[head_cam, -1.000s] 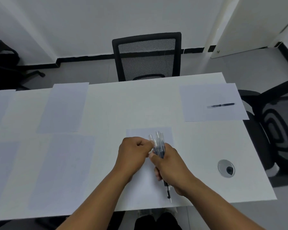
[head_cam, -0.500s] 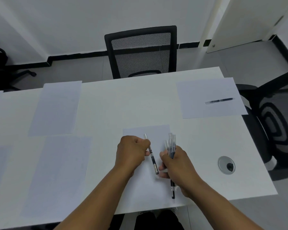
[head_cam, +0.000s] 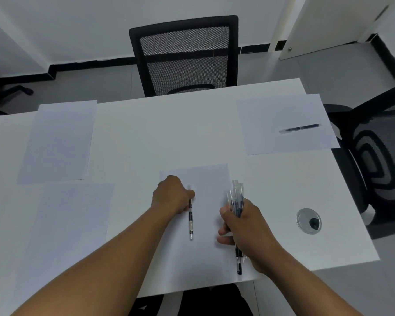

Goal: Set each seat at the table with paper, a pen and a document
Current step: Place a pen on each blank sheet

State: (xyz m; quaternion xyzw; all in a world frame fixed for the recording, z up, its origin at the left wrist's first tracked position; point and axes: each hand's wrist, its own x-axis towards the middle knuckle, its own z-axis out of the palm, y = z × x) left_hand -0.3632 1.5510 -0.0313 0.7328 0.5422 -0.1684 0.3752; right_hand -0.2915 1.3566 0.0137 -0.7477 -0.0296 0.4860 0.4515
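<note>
My left hand (head_cam: 172,195) pinches the top end of a single black pen (head_cam: 190,218), which lies lengthwise on the white sheet (head_cam: 205,179) in front of me. My right hand (head_cam: 242,221) grips a bundle of several pens (head_cam: 237,201), upright over the sheet's right edge, their lower ends sticking out below my fist. Another sheet (head_cam: 271,119) at the far right carries its own pen (head_cam: 300,128). Two bare sheets lie to the left, one far (head_cam: 57,142) and one near (head_cam: 71,224).
The white table (head_cam: 169,124) has a round cable grommet (head_cam: 308,221) near its right front. A black mesh chair (head_cam: 185,53) stands at the far side, another chair (head_cam: 374,156) at the right end. A door (head_cam: 328,23) is at the back right.
My left hand drew one pen out of the bundle and lowered it onto the sheet in front of me. My hands moved apart, the right still holding the bundle.
</note>
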